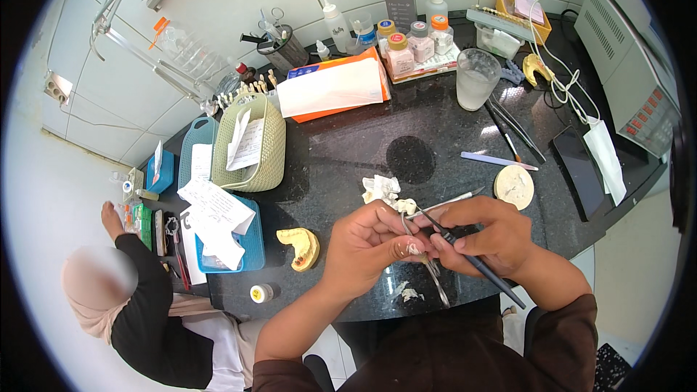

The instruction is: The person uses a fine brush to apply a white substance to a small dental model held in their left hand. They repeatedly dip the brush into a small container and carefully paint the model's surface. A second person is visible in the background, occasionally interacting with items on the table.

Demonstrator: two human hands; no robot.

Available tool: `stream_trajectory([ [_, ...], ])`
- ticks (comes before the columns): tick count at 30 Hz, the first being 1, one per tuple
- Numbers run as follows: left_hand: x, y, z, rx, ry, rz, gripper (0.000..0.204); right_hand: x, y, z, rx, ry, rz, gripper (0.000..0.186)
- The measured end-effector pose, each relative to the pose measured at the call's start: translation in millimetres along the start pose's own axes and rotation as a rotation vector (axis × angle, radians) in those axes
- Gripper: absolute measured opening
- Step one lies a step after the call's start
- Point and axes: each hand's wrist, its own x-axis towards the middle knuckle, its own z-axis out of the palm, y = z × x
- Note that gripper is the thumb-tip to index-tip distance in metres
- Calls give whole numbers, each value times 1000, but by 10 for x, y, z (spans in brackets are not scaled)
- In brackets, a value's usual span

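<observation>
Over the near edge of the black counter, my two hands work close together. My left hand [361,248] grips a slim silver forceps-like instrument [436,287], its lower end sticking out below the fingers. At its upper end is a small cream-white piece [406,206], too small to name surely. A pen-like tool with a dark handle [488,270] is pinched in my right hand [490,236], its thin tip pointing at that piece. White smears mark my left thumb. Crumpled white tissue [380,189] lies just beyond. A metal spatula-like tool [459,197] shows behind my right fingers.
A yellow dental cast [298,248] and small jar [261,292] sit left. Baskets [271,141] hold papers. Powder bottles [421,43], a cloudy glass [477,81] and tools stand behind. Right are a round pale disc [514,187], phone [579,174] and machine [628,65]. Another person [156,319] sits left.
</observation>
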Motion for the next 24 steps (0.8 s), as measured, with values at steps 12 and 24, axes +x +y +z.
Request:
stream_trajectory([
  [12, -28, 1, 32, 111, 40, 57, 14, 0, -58, 5, -18, -18, 54, 33],
  [24, -46, -21, 18, 236, 48, 103, 15, 16, -72, 4, 11, -30, 43, 33],
])
